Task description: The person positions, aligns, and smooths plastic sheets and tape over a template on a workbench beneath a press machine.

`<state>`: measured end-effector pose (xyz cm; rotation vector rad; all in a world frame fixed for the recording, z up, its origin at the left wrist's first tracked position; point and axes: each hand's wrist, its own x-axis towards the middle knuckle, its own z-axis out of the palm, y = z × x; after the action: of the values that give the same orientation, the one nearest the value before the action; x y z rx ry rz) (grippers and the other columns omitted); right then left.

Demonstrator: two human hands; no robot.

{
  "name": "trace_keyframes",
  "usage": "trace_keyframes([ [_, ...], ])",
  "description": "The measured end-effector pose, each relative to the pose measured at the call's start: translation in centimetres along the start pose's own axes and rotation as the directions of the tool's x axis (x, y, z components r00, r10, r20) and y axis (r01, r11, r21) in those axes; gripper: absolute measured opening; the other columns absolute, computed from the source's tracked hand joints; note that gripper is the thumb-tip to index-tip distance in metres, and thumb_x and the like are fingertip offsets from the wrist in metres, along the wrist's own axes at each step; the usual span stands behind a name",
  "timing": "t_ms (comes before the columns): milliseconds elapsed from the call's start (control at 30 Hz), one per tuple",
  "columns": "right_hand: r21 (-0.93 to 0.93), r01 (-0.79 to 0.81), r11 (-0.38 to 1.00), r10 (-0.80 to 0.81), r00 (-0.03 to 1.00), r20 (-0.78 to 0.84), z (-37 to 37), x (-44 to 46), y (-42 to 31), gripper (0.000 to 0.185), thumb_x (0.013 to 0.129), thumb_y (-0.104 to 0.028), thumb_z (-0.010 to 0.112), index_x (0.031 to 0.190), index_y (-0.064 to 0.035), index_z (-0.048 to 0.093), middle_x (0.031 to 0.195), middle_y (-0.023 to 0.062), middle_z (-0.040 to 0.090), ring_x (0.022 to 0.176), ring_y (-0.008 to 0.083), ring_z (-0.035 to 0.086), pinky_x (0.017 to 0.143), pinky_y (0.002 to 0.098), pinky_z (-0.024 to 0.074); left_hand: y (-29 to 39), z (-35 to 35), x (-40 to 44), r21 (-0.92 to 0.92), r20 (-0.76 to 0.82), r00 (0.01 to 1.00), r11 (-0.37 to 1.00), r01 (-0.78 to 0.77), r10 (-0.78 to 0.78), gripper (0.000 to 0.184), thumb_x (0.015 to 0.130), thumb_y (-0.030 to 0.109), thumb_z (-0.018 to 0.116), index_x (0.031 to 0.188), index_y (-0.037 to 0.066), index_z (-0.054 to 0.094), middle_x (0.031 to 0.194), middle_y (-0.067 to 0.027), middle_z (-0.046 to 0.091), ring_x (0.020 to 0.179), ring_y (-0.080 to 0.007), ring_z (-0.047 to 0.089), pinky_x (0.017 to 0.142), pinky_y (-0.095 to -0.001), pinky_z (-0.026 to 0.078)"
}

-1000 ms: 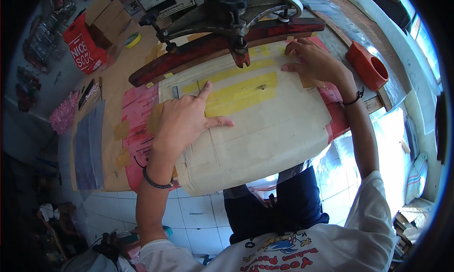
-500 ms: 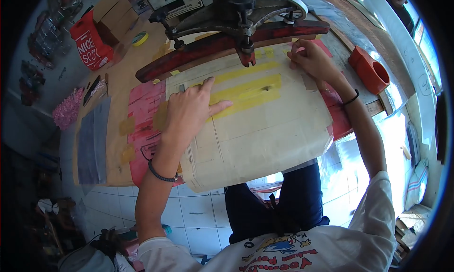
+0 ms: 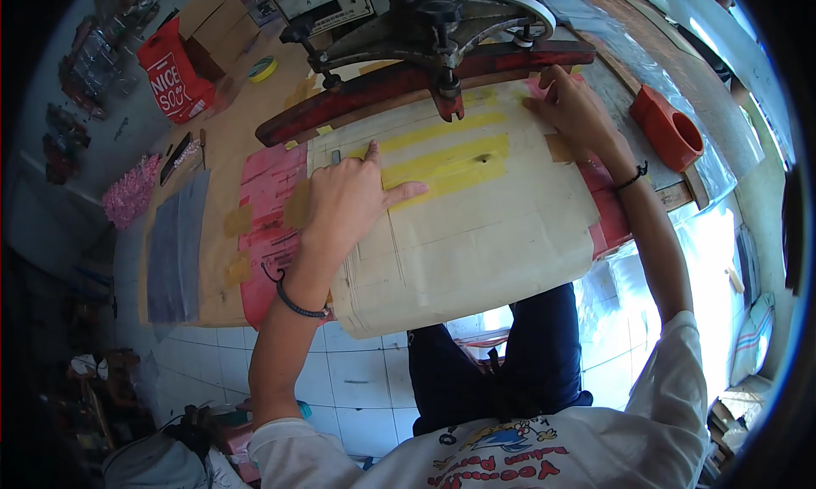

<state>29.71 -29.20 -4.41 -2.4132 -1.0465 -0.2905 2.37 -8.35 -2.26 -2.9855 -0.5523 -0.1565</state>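
Note:
A cream sheet [image 3: 484,243] with pencil lines and strips of yellow tape [image 3: 450,173] lies over red material [image 3: 274,204] on the table. On its left part rests my left hand [image 3: 353,192], thumb and index finger spread, nothing held. A small grey piece [image 3: 336,157] shows just above its knuckles. My right hand [image 3: 578,115] is at the sheet's upper right corner, fingers bent; whether they grip the edge is unclear. Just beyond the sheet is the long red curved bar [image 3: 365,94] of a black metal press [image 3: 442,22].
An orange-red holder [image 3: 667,128] stands at the right. At the left are a dark translucent sheet [image 3: 178,251], a pink bundle [image 3: 130,192], a knife-like tool [image 3: 175,158], a red bag [image 3: 176,81], a cardboard box [image 3: 219,30] and a tape roll [image 3: 263,68].
The view has shifted slightly, moving the table's contents rightward in the frame. My left hand stays on the sheet with thumb and index finger apart. The fingers of my right hand have shifted at the corner.

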Motion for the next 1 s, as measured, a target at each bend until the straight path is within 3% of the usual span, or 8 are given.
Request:
trace_keyframes([
  [200, 0.044, 0.168, 0.985, -0.173, 0.975, 0.136, -1.0, 0.0, -1.5, 0.03, 0.089, -0.032, 0.072, 0.092, -0.0029, 0.069, 0.096, 0.0116, 0.072, 0.086, 0.0307, 0.069, 0.076, 0.0416, 0.0527, -1.1, 1.3, 0.3, 0.005, -0.097, 0.995, 1.0, -0.027, 0.027, 0.1, 0.082, 0.08, 0.053, 0.131, -0.006, 0.06, 0.072, -0.0177, 0.069, 0.067, -0.0297, 0.071, 0.06, -0.0409, 0.056],
  [367, 0.084, 0.489, 0.868, -0.495, 0.864, 0.092, -0.6, -1.1, -2.5, 0.029, 0.093, -0.026, 0.067, 0.107, -0.0002, 0.068, 0.119, 0.0167, 0.067, 0.109, 0.033, 0.063, 0.094, 0.0418, 0.0503, -0.1, -0.5, 0.4, -0.012, 0.1, 0.993, 0.998, 0.056, -0.055, 0.088, 0.087, 0.073, 0.054, 0.134, -0.002, 0.06, 0.099, -0.0214, 0.071, 0.092, -0.0324, 0.07, 0.075, -0.0446, 0.057],
  [400, 0.092, 0.529, 0.844, -0.536, 0.84, 0.088, -0.4, -1.2, -2.6, 0.031, 0.094, -0.025, 0.066, 0.112, 0.0006, 0.068, 0.124, 0.0182, 0.065, 0.115, 0.034, 0.062, 0.099, 0.042, 0.0491, -0.3, 0.0, 0.2, 0.013, 0.002, 1.0, 1.0, 0.004, -0.004, 0.086, 0.088, 0.071, 0.054, 0.133, -0.002, 0.06, 0.108, -0.0217, 0.068, 0.099, -0.0328, 0.067, 0.079, -0.0446, 0.056],
  [467, 0.09, 0.508, 0.856, -0.516, 0.843, 0.151, -0.3, -1.7, -3.1, 0.041, 0.095, -0.027, 0.064, 0.124, 0.002, 0.062, 0.133, 0.0206, 0.06, 0.124, 0.0363, 0.056, 0.106, 0.042, 0.0452, -0.8, 1.2, 0.1, 0.083, -0.198, 0.975, 0.993, -0.087, 0.102, 0.081, 0.091, 0.066, 0.055, 0.132, -0.003, 0.06, 0.126, -0.0223, 0.063, 0.113, -0.0336, 0.062, 0.087, -0.0446, 0.054],
  [567, 0.078, 0.509, 0.857, -0.514, 0.835, 0.2, -0.3, -2.5, -4.0, 0.056, 0.098, -0.032, 0.06, 0.139, 0.0038, 0.051, 0.145, 0.0227, 0.051, 0.135, 0.0377, 0.047, 0.114, 0.0423, 0.0382, 0.0, 1.4, -0.1, -0.127, -0.113, 0.985, 0.981, -0.145, 0.131, 0.078, 0.094, 0.06, 0.056, 0.139, -0.003, 0.053, 0.147, -0.0224, 0.045, 0.133, -0.0373, 0.047, 0.106, -0.046, 0.044],
  [667, 0.05, 0.502, 0.863, -0.498, 0.83, 0.252, 0.1, -2.4, -3.7, 0.064, 0.101, -0.041, 0.053, 0.146, 0.0038, 0.043, 0.153, 0.0226, 0.042, 0.143, 0.0362, 0.037, 0.119, 0.0422, 0.0307, 0.0, 3.6, -0.1, -0.11, -0.236, 0.956, 0.972, -0.206, 0.175, 0.083, 0.095, 0.06, 0.053, 0.146, -0.005, 0.043, 0.153, -0.0258, 0.039, 0.14, -0.0392, 0.039, 0.117, -0.0461, 0.032],
  [767, 0.033, 0.462, 0.886, -0.45, 0.843, 0.293, 0.7, -2.4, -3.4, 0.069, 0.103, -0.048, 0.047, 0.149, 0.0031, 0.04, 0.157, 0.0216, 0.036, 0.148, 0.0342, 0.031, 0.122, 0.0421, 0.0247, -0.2, 3.4, 0.3, -0.1, -0.158, 0.983, 0.989, -0.108, 0.092, 0.09, 0.096, 0.064, 0.048, 0.15, -0.007, 0.034, 0.157, -0.0278, 0.031, 0.147, -0.0392, 0.029, 0.122, -0.0449, 0.025],
  [1000, 0.007, 0.446, 0.895, -0.426, 0.852, 0.304, 1.0, -2.1, -3.4, 0.071, 0.103, -0.052, 0.044, 0.15, 0.002, 0.039, 0.158, 0.0208, 0.036, 0.15, 0.033, 0.027, 0.124, 0.0415, 0.0219, -1.6, 4.7, 1.5, -0.16, -0.14, 0.99, 0.986, -0.045, 0.023, 0.093, 0.097, 0.066, 0.042, 0.147, -0.012, 0.035, 0.154, -0.0331, 0.033, 0.146, -0.0416, 0.031, 0.122, -0.0456, 0.023],
])
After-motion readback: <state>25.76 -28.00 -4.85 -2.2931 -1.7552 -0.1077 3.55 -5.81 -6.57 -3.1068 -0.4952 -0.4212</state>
